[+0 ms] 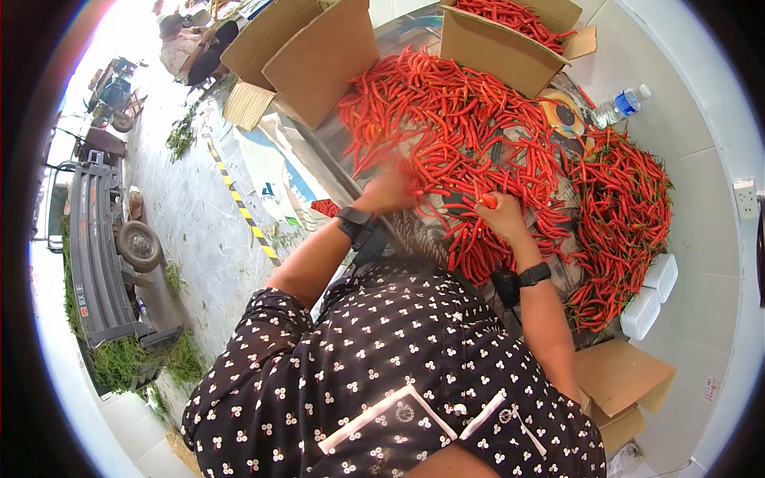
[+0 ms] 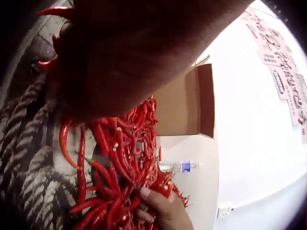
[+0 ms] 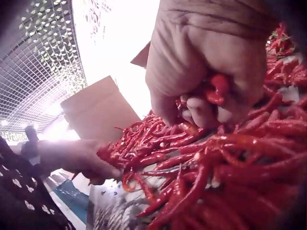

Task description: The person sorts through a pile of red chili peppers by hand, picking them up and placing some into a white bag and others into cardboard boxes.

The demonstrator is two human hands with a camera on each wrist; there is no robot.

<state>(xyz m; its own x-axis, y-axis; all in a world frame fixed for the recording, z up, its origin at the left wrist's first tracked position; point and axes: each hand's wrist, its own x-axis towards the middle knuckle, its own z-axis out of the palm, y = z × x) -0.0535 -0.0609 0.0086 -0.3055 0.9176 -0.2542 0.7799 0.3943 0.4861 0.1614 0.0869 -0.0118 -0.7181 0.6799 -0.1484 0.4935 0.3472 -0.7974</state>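
Note:
Red chili peppers [image 1: 454,103] lie in a wide, loose heap before the person. My left hand [image 1: 389,193] is blurred at the heap's near left side. In the left wrist view, red chilies [image 2: 55,12] poke out past that dark, shaded hand [image 2: 91,62], whose fingers are mostly hidden. My right hand [image 1: 504,217] is low over the heap to the right. Its fingers are curled in the right wrist view, and a red chili [image 3: 218,88] shows in its grip. Chilies lie directly beneath its fingertips.
A second pile of chilies with green stems [image 1: 625,199] lies at the right. Cardboard boxes [image 1: 323,60] stand behind, one holding chilies. A water bottle [image 1: 621,106] and white plastic trays [image 1: 649,296] are near the wall. A cart [image 1: 111,247] stands at the left.

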